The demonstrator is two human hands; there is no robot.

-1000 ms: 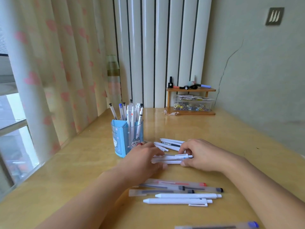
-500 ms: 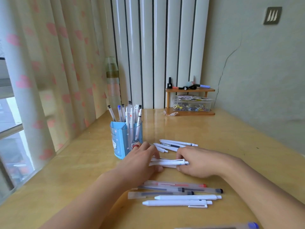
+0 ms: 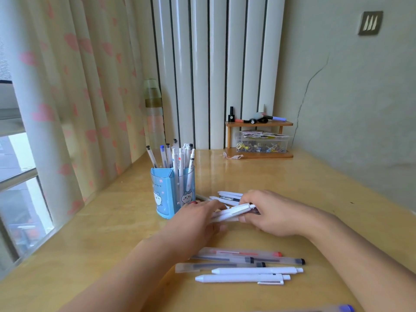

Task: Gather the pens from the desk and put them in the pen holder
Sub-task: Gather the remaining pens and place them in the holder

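A blue pen holder (image 3: 167, 192) with cartoon faces stands on the wooden desk (image 3: 304, 188), with several pens upright in it. Just right of it, my left hand (image 3: 198, 221) and my right hand (image 3: 270, 212) together grip a small bundle of white pens (image 3: 234, 212), tilted with its right end raised. More white pens (image 3: 227, 197) lie flat on the desk behind the bundle. Nearer to me lies a row of several pens (image 3: 247, 265), frosted and white. The blue end of another pen (image 3: 344, 308) shows at the bottom edge.
A small wooden shelf (image 3: 258, 140) with a clear box of clips stands at the back against the radiator. A tall bottle (image 3: 154, 113) stands behind the holder by the curtain. A window runs along the left; a wall borders the right.
Both hands have closed around the white pens, and the bundle's right end has come up off the desk. My right hand has slid left toward my left hand.
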